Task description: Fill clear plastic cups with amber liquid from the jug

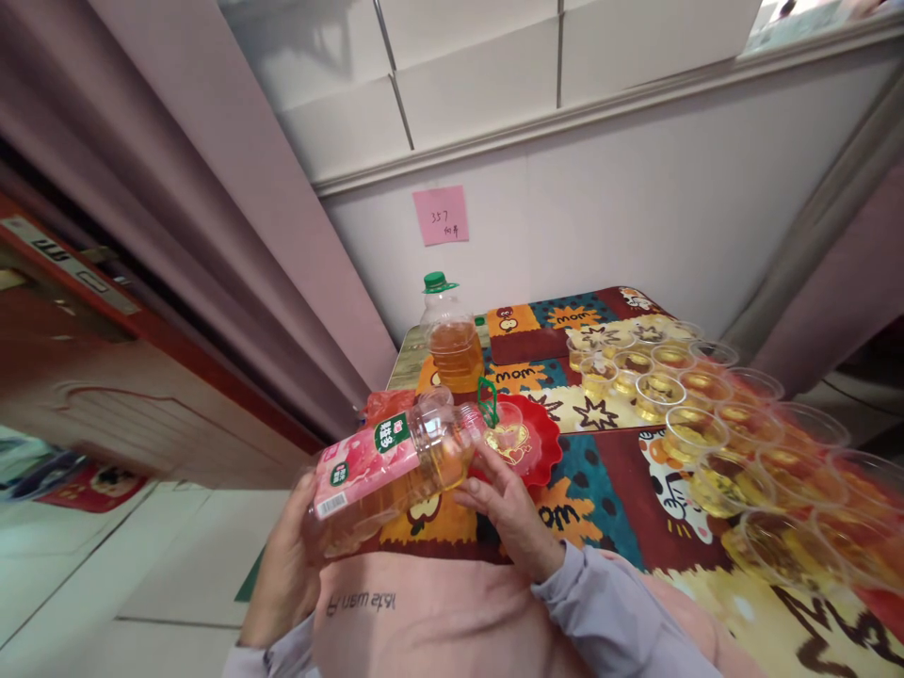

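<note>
A large clear juice bottle (378, 461) with a pink label lies tilted across my lap side of the table, its neck pointing right and slightly up. My left hand (286, 551) grips it around the base. Curled against the shoulder and neck, my right hand (508, 508) steadies the other end. A green plastic loop (487, 400) shows at the bottle's mouth; I cannot tell whether a cap is on. Just beyond the neck sits a scalloped red plate (547, 452) with gold print. Behind it stands a second bottle (456, 353), upright, green-capped and partly full of amber liquid.
Many clear plastic cups (660, 391) with yellow liquid crowd the table's right side. A patterned cloth (607, 499) covers the table (406, 363). A pink note (442, 215) hangs on the wall. Curtains (268, 235) and a wooden door (141, 377) are at left.
</note>
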`<state>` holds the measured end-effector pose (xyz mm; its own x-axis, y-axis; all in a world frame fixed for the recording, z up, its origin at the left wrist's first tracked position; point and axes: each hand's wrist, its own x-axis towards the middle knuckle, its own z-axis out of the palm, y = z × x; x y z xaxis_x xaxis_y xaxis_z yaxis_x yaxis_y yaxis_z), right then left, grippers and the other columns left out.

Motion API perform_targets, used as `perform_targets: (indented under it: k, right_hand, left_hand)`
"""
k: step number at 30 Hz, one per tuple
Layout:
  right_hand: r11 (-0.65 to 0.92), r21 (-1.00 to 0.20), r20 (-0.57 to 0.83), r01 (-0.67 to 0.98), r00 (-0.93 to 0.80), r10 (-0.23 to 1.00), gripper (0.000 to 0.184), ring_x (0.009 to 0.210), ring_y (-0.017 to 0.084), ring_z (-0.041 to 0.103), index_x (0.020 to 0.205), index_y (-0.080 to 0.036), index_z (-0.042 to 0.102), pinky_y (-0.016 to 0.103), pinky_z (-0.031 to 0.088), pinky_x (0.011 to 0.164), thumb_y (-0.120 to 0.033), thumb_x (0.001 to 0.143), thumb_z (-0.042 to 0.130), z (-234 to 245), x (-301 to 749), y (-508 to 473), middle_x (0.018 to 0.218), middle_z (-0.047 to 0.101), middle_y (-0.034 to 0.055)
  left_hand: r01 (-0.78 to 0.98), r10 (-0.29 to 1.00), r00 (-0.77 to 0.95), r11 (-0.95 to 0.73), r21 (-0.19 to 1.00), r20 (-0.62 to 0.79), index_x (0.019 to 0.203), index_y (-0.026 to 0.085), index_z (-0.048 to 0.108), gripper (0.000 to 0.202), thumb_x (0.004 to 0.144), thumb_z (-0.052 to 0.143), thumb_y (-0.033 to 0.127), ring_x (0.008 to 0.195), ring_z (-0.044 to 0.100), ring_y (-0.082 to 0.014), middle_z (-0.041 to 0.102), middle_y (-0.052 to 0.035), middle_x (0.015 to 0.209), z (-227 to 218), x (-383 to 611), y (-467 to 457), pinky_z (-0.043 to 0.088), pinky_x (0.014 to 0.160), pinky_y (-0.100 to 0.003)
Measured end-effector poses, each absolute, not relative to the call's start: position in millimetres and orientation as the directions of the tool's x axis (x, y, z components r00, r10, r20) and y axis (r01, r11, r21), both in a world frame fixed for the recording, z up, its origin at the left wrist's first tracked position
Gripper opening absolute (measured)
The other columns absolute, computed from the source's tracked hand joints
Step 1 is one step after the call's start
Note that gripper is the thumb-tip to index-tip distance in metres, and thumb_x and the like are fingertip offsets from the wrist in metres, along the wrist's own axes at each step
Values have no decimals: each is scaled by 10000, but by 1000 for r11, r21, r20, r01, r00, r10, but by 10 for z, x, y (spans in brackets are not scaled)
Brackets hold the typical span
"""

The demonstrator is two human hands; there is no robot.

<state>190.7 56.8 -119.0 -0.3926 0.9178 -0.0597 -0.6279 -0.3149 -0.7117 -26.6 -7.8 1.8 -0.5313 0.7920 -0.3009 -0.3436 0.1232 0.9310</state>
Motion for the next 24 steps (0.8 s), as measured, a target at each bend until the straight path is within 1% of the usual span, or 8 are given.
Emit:
perform_targets:
  k: [6,9,13,18,24]
  right_hand:
    - [-322,-708,-71,-628,-390,918,979,1336,336,672,1612,-307,535,567,547,1149,-541,761,959,-1175,1906,564,1605,594,107]
    - [-324,-708,-75,-627,-390,918,991,1321,331,682,1619,-299,526,563,546,1151,-537,761,961,-1168,1910,566,1602,595,113]
    - [-317,-704,-55,-636,-396,917,947,1318,331,689,1611,-306,537,562,544,1150,-527,786,947,-1160,1917,567,1584,613,107]
    - [-322,-695,-68,-643,-387,920,956,1333,340,679,1595,-315,557,553,558,1130,-528,759,966,-1167,1908,571,1594,606,107]
    - [-323,-697,-61,-640,-396,916,976,1314,339,691,1601,-304,549,574,539,1149,-553,754,964,-1127,1921,572,1569,625,119]
  left_hand:
    - [-348,795,-529,117,930,-298,1420,223,690,639,837,833,441,1033,819,-401,862,-109,1090,6,-264,-81,704,849,-512]
    - [-341,797,-529,117,933,-293,1426,231,686,644,837,838,442,1032,820,-393,862,-105,1090,4,-274,-84,705,843,-494]
    - [-338,798,-527,119,934,-292,1429,233,686,656,832,847,451,1017,825,-384,860,-109,1110,35,-248,-85,705,835,-474]
    - [-318,795,-538,118,941,-282,1396,223,702,638,822,853,459,992,828,-392,866,-101,1005,58,-223,-74,709,809,-484]
    - [-340,792,-528,134,931,-307,1382,209,714,623,825,844,457,981,827,-404,866,-111,990,77,-222,-64,710,805,-501]
